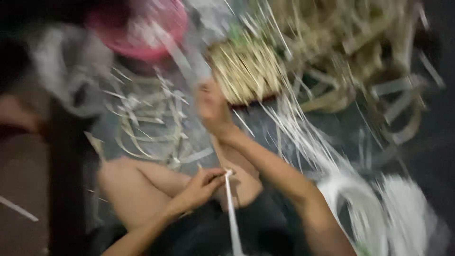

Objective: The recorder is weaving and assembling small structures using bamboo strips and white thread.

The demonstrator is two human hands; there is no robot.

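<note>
- The left hand (201, 187), in the lower middle of the frame, is closed in a pinch on the upper end of a white strip (231, 213); thumb and fingertips meet right at the strip's top.
- The strip's long axis runs almost straight down the frame, from the pinch to the bottom edge, tilting slightly to the right as it goes down.
- The right hand (212, 106) is raised in the middle of the frame, well above the left hand and apart from the held strip. Motion blur hides its fingers, so I cannot tell whether it is open or gripping; pale strands pass close by it.
- The left hand is on the strip; the right hand is the farther one, up and slightly to the right of the pinch.
- A fan of thin white strips (303, 137) sweeps from the upper middle down toward the lower right, just beside the right forearm.
- Counts: two hands, one strip held; the loose strips are too many and too blurred to count.
- A round woven basket piece (246, 71) of pale splints lies just above the right hand.
- One pink bowl-shaped thing (142, 28) sits in the upper left.
- Curled flat shavings (147, 118) litter the floor in the left middle; a tangle of tan splints (360, 52) fills the upper right.
</note>
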